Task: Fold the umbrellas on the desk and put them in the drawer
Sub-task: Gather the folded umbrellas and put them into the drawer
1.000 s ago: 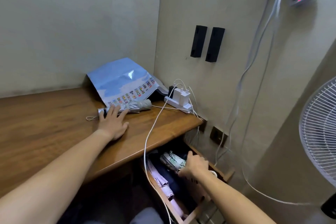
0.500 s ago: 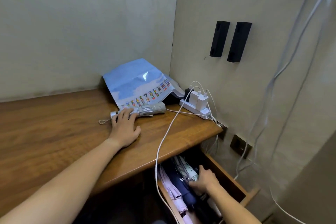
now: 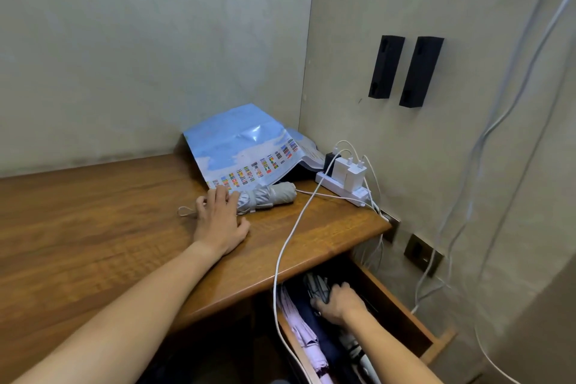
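Left hand [image 3: 222, 221] fingers straight, together, resting on handle end of grey folded umbrella [image 3: 268, 198] near desk's [image 3: 93, 227] back right corner. Right hand [image 3: 338, 302] fingers curled round dark umbrella [image 3: 318, 287] in open drawer [image 3: 402, 315] under desk's right front edge. Since a second ago: right hand pushed deeper toward drawer back; left moved from flat by umbrella onto it. Stowing nearly done; grey likely next.

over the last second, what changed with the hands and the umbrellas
The right hand has pushed deeper into the open drawer, toward the back under the desk edge, still on the dark patterned umbrella. The left hand has stayed resting on the grey folded umbrella on the desk, which has not moved. The pink umbrella stays put.
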